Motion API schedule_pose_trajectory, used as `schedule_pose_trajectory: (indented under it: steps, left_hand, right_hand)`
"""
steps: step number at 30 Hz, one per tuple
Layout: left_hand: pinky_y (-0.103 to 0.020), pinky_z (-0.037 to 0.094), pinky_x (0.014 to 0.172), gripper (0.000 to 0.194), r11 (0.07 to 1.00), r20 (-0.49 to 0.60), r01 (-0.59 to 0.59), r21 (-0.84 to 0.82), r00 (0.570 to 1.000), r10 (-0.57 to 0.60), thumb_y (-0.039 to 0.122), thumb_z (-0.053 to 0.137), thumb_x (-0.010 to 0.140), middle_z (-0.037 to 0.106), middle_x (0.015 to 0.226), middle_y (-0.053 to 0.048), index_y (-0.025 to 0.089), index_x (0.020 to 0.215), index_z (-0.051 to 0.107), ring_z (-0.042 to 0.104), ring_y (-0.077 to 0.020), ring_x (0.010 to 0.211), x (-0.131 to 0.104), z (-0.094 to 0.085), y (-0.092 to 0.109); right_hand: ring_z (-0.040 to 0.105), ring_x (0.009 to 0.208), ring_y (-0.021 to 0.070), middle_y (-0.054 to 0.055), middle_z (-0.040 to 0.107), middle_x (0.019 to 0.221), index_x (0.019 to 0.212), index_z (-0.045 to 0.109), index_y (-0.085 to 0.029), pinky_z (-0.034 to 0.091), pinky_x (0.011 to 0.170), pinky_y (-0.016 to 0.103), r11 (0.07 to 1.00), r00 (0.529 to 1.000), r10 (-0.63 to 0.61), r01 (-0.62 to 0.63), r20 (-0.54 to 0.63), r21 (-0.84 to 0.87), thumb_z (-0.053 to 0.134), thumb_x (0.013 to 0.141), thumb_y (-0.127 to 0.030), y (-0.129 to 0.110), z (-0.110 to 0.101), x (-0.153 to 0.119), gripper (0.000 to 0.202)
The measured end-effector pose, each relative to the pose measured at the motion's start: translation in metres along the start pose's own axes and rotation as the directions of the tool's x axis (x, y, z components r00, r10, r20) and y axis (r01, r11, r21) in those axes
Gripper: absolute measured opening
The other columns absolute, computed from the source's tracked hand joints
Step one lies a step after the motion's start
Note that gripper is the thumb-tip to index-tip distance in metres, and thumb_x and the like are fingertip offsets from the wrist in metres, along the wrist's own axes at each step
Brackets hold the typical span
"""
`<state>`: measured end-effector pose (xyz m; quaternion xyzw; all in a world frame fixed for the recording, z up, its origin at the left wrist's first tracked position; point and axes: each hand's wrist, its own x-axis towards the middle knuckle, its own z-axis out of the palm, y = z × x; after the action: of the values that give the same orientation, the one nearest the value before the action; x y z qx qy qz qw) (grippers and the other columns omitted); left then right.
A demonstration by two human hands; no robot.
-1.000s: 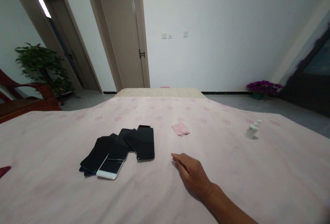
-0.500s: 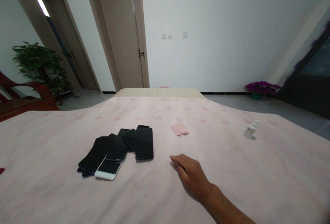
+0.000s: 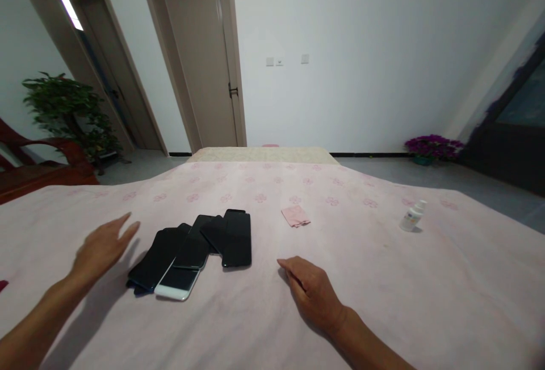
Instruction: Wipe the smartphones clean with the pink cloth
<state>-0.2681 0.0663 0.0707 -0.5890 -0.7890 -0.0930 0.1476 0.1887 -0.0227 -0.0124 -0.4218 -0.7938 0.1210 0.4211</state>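
My left hand (image 3: 102, 245) hovers over the cloth at the left, open, thumb and fingers apart, with nothing in it. Just right of it lies an overlapping pile of smartphones: dark ones (image 3: 155, 259), a white-edged one (image 3: 176, 283), and a black one (image 3: 238, 239) at the pile's right end. My right hand (image 3: 313, 287) rests on the cloth to the right of the phones, its fingers curled together and nothing seen in them. Beyond that hand is a folded pink cloth (image 3: 295, 216). A small white spray bottle (image 3: 412, 217) stands upright farther right.
A pale pink flowered tablecloth (image 3: 370, 279) covers the surface under everything. Behind it stands a beige-covered piece of furniture (image 3: 264, 155). A wooden chair (image 3: 51, 160) and a leafy plant (image 3: 68, 103) are at the left; purple flowers (image 3: 433, 146) sit on the floor at the right.
My left hand has come into view from the left and is now beside the phones. My right hand stays in nearly the same place, and the objects lie as before.
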Motion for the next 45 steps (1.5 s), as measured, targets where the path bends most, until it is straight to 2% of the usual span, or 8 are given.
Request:
schedule_pose_trajectory:
  steps: [3,9,17,21,26,32,36,45]
  left_hand:
    - [-0.035,0.037,0.105,0.055,0.974,0.081,-0.198,-0.107,0.975,0.207,0.046,0.026,0.100,0.054,0.142,-0.008,0.017,0.143,0.043,0.050,-0.0243,0.128,0.002,0.013,0.056]
    - [-0.052,0.029,0.108,0.056,0.910,0.169,-0.385,-0.152,0.898,0.407,0.054,0.036,0.095,0.048,0.147,-0.012,0.028,0.144,0.043,0.036,-0.0329,0.138,-0.039,0.012,0.159]
    - [-0.063,0.016,0.110,0.067,0.892,0.289,-0.394,-0.222,0.847,0.446,0.061,0.043,0.090,0.031,0.157,-0.018,0.030,0.149,0.036,0.021,-0.0401,0.145,-0.076,0.016,0.226]
    - [-0.062,0.013,0.112,0.077,0.858,0.268,-0.423,-0.292,0.825,0.497,0.061,0.056,0.082,0.029,0.158,-0.017,0.029,0.149,0.035,0.019,-0.0403,0.146,-0.086,0.018,0.246]
    - [-0.048,0.019,0.116,0.069,0.741,0.196,-0.526,-0.417,0.744,0.638,0.045,0.058,0.085,0.030,0.158,-0.014,0.027,0.149,0.038,0.028,-0.0328,0.144,-0.098,0.017,0.269]
    - [-0.043,0.028,0.114,0.067,0.709,0.230,-0.513,-0.484,0.708,0.668,0.036,0.056,0.085,0.033,0.156,-0.014,0.024,0.148,0.039,0.034,-0.0303,0.142,-0.104,0.009,0.276]
    - [-0.043,0.029,0.113,0.075,0.739,0.252,-0.499,-0.453,0.723,0.643,0.039,0.062,0.078,0.038,0.153,-0.013,0.026,0.148,0.039,0.038,-0.0320,0.138,-0.110,0.003,0.265]
    - [-0.051,0.022,0.112,0.067,0.763,0.126,-0.536,-0.361,0.783,0.609,0.031,0.058,0.077,0.055,0.138,-0.012,0.026,0.143,0.047,0.047,-0.0305,0.129,-0.112,0.005,0.236]
  right_hand:
    - [0.066,0.100,0.0213,0.008,0.071,0.109,0.118,0.065,-0.022,0.054,0.092,0.039,1.000,1.000,0.003,-0.003,0.017,-0.010,0.046,0.095,-0.015,0.000,0.001,0.002,0.031]
    - [0.065,0.097,0.0196,0.006,0.071,0.105,0.112,0.066,-0.023,0.053,0.090,0.036,0.996,0.995,0.085,-0.085,0.049,0.003,0.047,0.093,-0.013,-0.001,0.000,0.008,0.029]
    - [0.060,0.111,0.0238,0.009,0.067,0.118,0.119,0.064,-0.021,0.049,0.100,0.042,0.965,0.998,0.048,-0.037,0.033,-0.259,0.048,0.084,-0.008,0.042,-0.026,0.046,0.040]
    - [0.054,0.119,0.0277,0.013,0.063,0.127,0.123,0.063,-0.016,0.045,0.103,0.045,0.890,0.993,0.114,-0.116,-0.032,-0.442,0.050,0.085,-0.008,0.069,-0.032,0.066,0.041]
    - [0.051,0.121,0.0286,0.013,0.060,0.133,0.127,0.060,-0.018,0.044,0.098,0.042,0.804,0.970,0.244,-0.210,-0.013,-0.556,0.047,0.093,-0.018,0.085,-0.029,0.082,0.037]
    - [0.055,0.106,0.0272,0.012,0.065,0.114,0.118,0.064,-0.019,0.041,0.087,0.036,0.749,0.952,0.307,-0.234,0.012,-0.620,0.050,0.094,-0.022,0.093,-0.021,0.082,0.027]
    - [0.056,0.095,0.0228,0.008,0.065,0.100,0.100,0.069,-0.021,0.038,0.078,0.031,0.731,0.950,0.311,-0.219,0.029,-0.646,0.052,0.091,-0.016,0.091,-0.026,0.080,0.020]
    - [0.055,0.086,0.0196,0.005,0.064,0.090,0.086,0.069,-0.020,0.034,0.069,0.029,0.746,0.940,0.340,-0.280,-0.016,-0.604,0.055,0.082,-0.012,0.068,-0.042,0.056,0.017]
